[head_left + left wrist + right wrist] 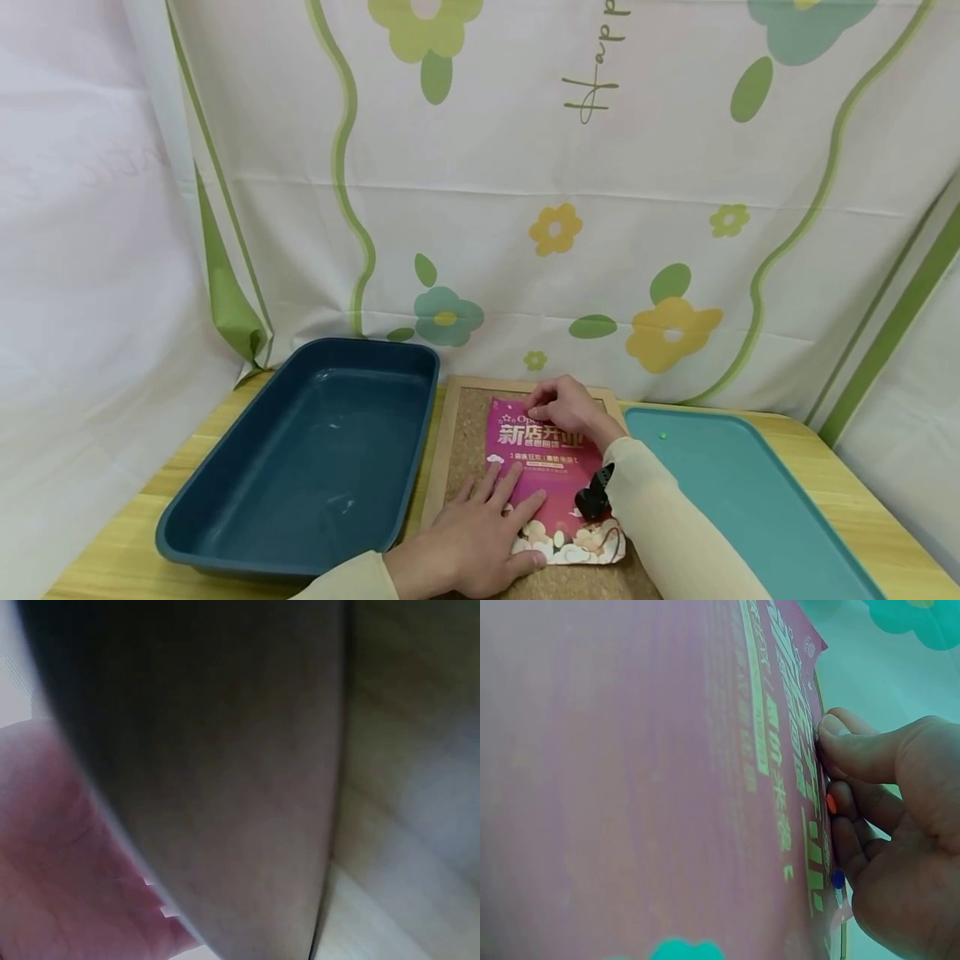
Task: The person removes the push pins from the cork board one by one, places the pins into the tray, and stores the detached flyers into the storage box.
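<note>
You have 1 left hand [480,537], 1 right hand [566,407], 1 poster [558,479], 1 board [463,442], 1 tub [300,450], 1 tray [750,492], 1 table [847,492], 1 red bit [831,803], 1 blue bit [838,879] and 1 green bit [663,436].

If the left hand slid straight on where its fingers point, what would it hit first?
Most likely the right hand or its wrist, across the pink poster that the left hand rests on; exact depth between them is hard to judge.
</note>
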Demonstrator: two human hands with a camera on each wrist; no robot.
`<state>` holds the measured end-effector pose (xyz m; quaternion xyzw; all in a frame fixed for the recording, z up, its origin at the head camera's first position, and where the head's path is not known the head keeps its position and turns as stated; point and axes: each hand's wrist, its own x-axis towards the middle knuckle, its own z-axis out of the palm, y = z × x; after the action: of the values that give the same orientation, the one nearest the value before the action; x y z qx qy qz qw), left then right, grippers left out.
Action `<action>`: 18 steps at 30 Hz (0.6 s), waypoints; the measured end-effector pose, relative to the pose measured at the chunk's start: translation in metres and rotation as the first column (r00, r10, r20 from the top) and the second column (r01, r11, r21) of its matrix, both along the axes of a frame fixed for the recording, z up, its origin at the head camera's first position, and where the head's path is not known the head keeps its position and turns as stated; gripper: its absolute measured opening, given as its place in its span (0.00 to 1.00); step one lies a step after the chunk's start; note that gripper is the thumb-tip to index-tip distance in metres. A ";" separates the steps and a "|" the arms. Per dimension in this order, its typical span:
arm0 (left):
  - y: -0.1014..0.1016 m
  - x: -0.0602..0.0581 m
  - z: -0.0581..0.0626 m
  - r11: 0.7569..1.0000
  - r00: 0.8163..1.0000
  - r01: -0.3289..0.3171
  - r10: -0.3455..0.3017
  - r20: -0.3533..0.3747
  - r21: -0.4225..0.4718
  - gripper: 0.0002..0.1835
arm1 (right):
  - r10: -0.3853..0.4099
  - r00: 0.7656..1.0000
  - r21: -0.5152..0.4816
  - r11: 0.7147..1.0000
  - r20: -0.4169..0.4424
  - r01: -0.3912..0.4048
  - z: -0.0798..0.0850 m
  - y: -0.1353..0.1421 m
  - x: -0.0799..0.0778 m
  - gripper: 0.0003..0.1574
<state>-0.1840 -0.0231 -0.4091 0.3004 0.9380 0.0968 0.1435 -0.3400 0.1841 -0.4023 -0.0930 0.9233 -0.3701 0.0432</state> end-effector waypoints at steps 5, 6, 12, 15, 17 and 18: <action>0.000 0.000 -0.005 1.000 1.000 0.006 -0.006 -0.004 0.019 0.39 | 0.001 1.000 -0.010 1.000 -0.001 -0.001 0.001 0.001 0.000 0.08; 0.000 0.000 -0.005 1.000 1.000 0.005 -0.005 -0.006 0.015 0.39 | 0.002 1.000 -0.009 1.000 -0.005 -0.002 0.001 0.001 0.000 0.08; 0.000 0.001 0.001 1.000 1.000 -0.007 0.007 -0.007 -0.003 0.39 | -0.008 1.000 -0.021 1.000 -0.013 0.007 0.005 0.001 0.001 0.07; 0.001 0.002 0.001 1.000 1.000 -0.012 0.012 -0.009 -0.009 0.39 | -0.019 1.000 -0.046 0.999 -0.002 0.019 0.007 0.002 0.002 0.07; 0.001 0.001 0.000 1.000 1.000 -0.012 0.012 -0.001 -0.001 0.39 | -0.026 1.000 -0.061 0.998 0.006 0.026 0.009 0.002 0.003 0.07; 0.001 0.001 -0.001 1.000 1.000 -0.010 0.010 0.002 0.003 0.39 | -0.025 1.000 -0.064 0.998 0.006 0.025 0.010 0.003 0.003 0.07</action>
<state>-0.1830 -0.0225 -0.4099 0.2956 0.9392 0.0991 0.1436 -0.3365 0.1872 -0.3919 -0.0817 0.9120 -0.4002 0.0380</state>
